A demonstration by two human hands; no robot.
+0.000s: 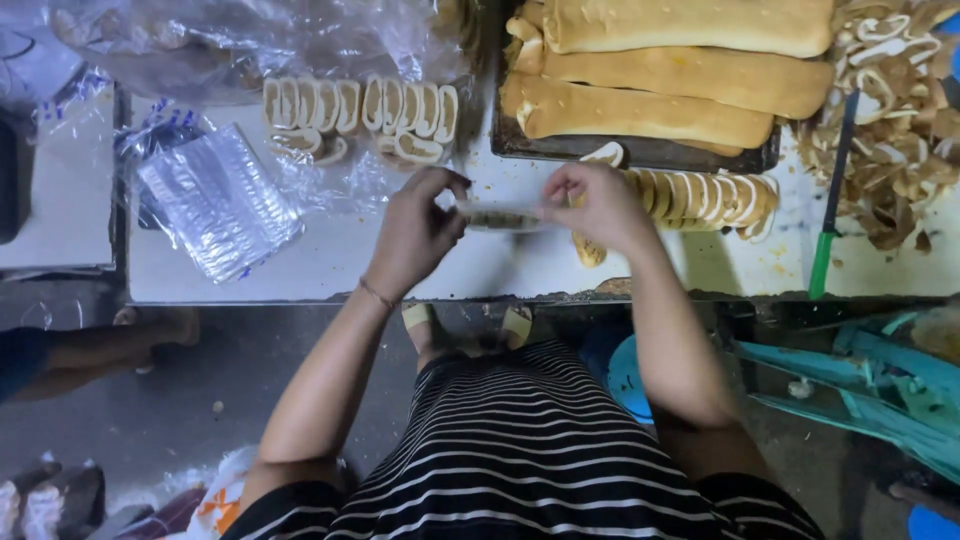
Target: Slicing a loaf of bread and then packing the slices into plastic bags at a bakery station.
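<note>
My left hand (418, 225) and my right hand (598, 207) hold the two ends of a small clear plastic packet (500, 218) with sliced roll inside, just above the white work table (330, 270). Behind my right hand lies a row of sliced cake roll (712, 197). More slices (360, 108) stand in rows on clear plastic beyond my left hand.
A dark tray (640, 152) with long baked rolls (640, 112) sits at the back. A green-handled knife (830, 215) lies at the right beside a heap of cake trimmings (895, 130). A stack of clear wrappers (218, 205) rests at the left. Another person's leg (100, 345) shows lower left.
</note>
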